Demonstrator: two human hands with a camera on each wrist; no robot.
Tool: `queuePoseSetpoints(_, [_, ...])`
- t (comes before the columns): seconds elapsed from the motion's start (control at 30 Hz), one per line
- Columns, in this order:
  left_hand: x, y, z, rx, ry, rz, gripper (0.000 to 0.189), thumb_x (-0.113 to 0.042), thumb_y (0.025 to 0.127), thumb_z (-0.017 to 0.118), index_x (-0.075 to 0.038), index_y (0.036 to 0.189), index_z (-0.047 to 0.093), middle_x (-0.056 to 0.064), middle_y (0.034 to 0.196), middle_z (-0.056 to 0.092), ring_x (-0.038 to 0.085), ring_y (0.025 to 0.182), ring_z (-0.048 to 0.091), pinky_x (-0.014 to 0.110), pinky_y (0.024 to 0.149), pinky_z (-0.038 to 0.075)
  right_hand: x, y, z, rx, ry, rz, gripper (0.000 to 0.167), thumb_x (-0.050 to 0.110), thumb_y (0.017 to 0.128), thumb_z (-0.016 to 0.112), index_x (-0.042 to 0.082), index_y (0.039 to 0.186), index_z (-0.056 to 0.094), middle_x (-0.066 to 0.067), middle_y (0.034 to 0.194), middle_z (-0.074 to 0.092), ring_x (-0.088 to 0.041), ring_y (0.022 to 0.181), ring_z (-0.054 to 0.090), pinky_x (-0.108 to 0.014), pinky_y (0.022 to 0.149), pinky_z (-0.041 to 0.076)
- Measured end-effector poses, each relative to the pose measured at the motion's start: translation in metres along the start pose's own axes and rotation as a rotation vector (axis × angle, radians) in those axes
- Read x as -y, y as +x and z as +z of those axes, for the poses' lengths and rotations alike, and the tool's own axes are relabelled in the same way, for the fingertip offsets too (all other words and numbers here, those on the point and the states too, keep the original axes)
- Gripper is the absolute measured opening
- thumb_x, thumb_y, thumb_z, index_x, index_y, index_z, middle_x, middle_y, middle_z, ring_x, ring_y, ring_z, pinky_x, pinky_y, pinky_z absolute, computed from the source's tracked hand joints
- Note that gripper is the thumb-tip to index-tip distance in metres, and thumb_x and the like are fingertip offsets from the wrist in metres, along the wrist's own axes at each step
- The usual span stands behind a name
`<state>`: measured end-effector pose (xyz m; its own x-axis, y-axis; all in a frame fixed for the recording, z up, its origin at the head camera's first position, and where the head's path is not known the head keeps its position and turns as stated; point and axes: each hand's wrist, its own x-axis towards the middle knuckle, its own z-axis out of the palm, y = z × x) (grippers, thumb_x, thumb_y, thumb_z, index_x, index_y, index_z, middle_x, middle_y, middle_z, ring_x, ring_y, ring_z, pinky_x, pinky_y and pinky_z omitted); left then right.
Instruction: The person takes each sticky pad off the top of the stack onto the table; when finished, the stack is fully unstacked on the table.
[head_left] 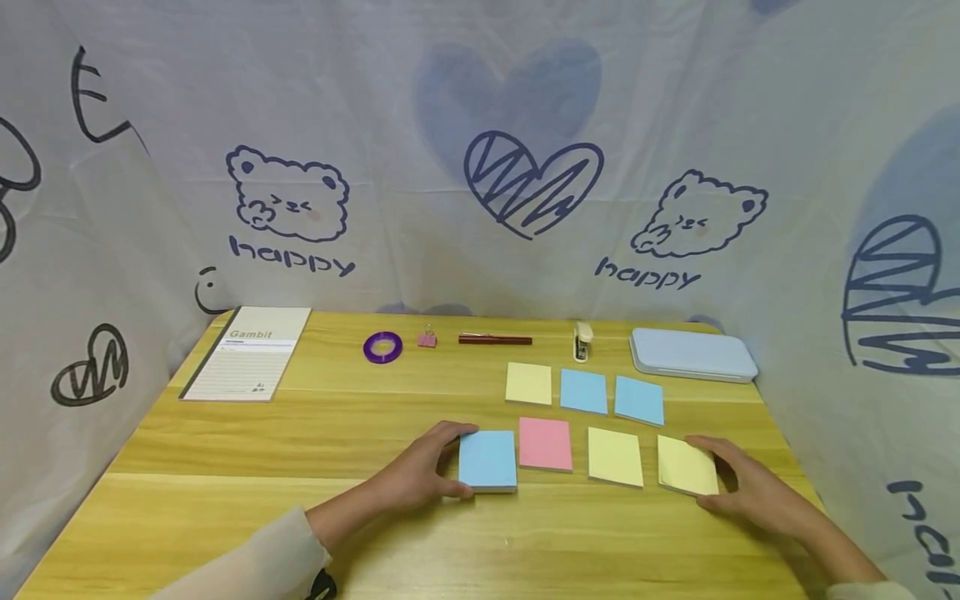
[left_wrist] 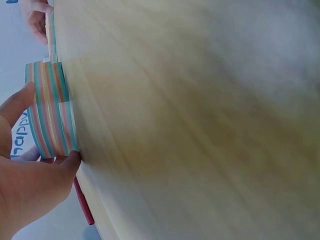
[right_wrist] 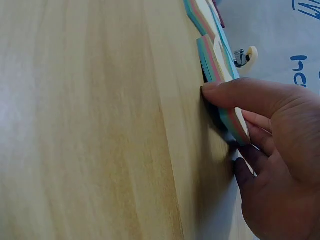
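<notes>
Head view: left hand [head_left: 422, 473] grips blue pad [head_left: 489, 460], right hand [head_left: 759, 493] pinches rightmost yellow pad [head_left: 684, 464]; pink pad [head_left: 545, 443] between (nearer left, I note).

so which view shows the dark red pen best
The head view: the dark red pen lies whole there, clip visible. The left wrist view shows part of it beyond the left hand; the right wrist view, seemingly just a sliver near the top.

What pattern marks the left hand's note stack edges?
Note stack edges: teal, pink and yellow stripes, clearest in the left wrist view.
</notes>
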<state>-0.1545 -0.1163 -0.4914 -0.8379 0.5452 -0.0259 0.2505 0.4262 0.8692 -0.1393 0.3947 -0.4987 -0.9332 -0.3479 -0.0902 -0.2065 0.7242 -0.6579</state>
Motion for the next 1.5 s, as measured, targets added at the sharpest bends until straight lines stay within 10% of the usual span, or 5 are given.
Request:
queuePoseSetpoints(0.27, [0.000, 0.000, -0.001, 0.011, -0.019, -0.002, 0.083, -0.014, 0.084, 0.087, 0.000, 0.153, 0.042, 0.020, 0.149, 0.046, 0.042, 0.144, 0.040, 0.056, 0.120, 0.034, 0.003, 0.001, -0.002, 0.009, -0.117, -0.002, 0.089, 0.041, 0.083, 0.086, 0.009, 0.154, 0.044, -0.023, 0.150, 0.048, -0.044, 0.135, 0.049, -0.021, 0.099, 0.047])
queuePoseSetpoints(0.53, [-0.002, -0.002, -0.001, 0.003, -0.033, -0.011, 0.083, -0.013, 0.084, 0.087, 0.000, 0.153, 0.041, 0.020, 0.149, 0.045, 0.043, 0.144, 0.040, 0.057, 0.121, 0.033, 0.026, 0.013, -0.007, -0.037, -0.134, -0.072, 0.087, 0.040, 0.083, 0.087, 0.003, 0.151, 0.047, -0.026, 0.151, 0.047, -0.052, 0.136, 0.043, -0.075, 0.103, 0.039])
queuePoseSetpoints(1.03, [-0.001, -0.003, -0.004, 0.030, -0.072, -0.037, 0.097, -0.012, 0.080, 0.089, 0.002, 0.157, 0.032, 0.025, 0.161, 0.034, 0.043, 0.151, 0.029, 0.054, 0.125, 0.024, 0.121, 0.071, 0.042, 0.063, -0.013, -0.209, 0.084, 0.034, 0.086, 0.085, 0.025, 0.158, 0.042, -0.012, 0.162, 0.040, -0.042, 0.147, 0.038, -0.067, 0.112, 0.040])
queuePoseSetpoints(1.5, [0.002, -0.002, -0.001, -0.007, 0.009, -0.018, 0.089, -0.013, 0.080, 0.090, 0.000, 0.152, 0.040, 0.022, 0.152, 0.047, 0.044, 0.145, 0.039, 0.060, 0.122, 0.029, 0.171, 0.110, 0.107, 0.181, 0.041, -0.322, 0.092, 0.043, 0.083, 0.086, 0.013, 0.157, 0.042, -0.010, 0.161, 0.041, -0.035, 0.146, 0.041, -0.063, 0.115, 0.038])
